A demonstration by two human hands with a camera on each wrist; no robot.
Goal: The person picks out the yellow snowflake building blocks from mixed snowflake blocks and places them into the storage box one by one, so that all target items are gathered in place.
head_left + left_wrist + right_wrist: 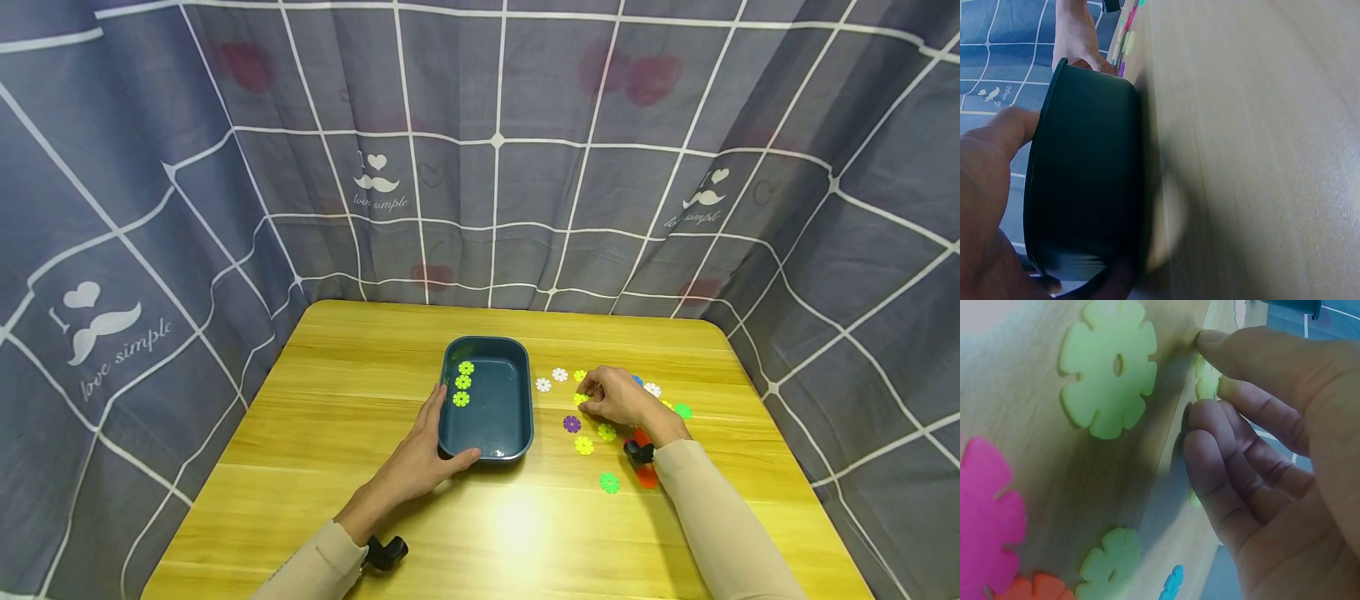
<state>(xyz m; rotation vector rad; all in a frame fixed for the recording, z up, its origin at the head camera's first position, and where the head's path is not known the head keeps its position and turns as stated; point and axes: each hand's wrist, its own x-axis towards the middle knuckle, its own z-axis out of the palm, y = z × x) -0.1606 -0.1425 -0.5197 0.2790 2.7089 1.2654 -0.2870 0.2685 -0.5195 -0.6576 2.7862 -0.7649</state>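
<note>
A dark teal tray [487, 457] stands on the table with three yellow snowflake discs [462, 382] along its left side. My left hand [416, 458] rests on the tray's near left corner, fingers extended along the left side and thumb lying along the near rim. To the right of the tray, my right hand [618, 396] is low over the table. Its thumb and index finger pinch a yellow snowflake disc [1207, 378] at opposite edges, while the other fingers curl beside it.
Around my right hand lie loose discs: white [543, 385], purple [572, 424], yellow [584, 446], green [610, 483] and red [647, 477], with several more partly behind the hand. A grey checked curtain [450, 167] hangs around the wooden table [315, 433].
</note>
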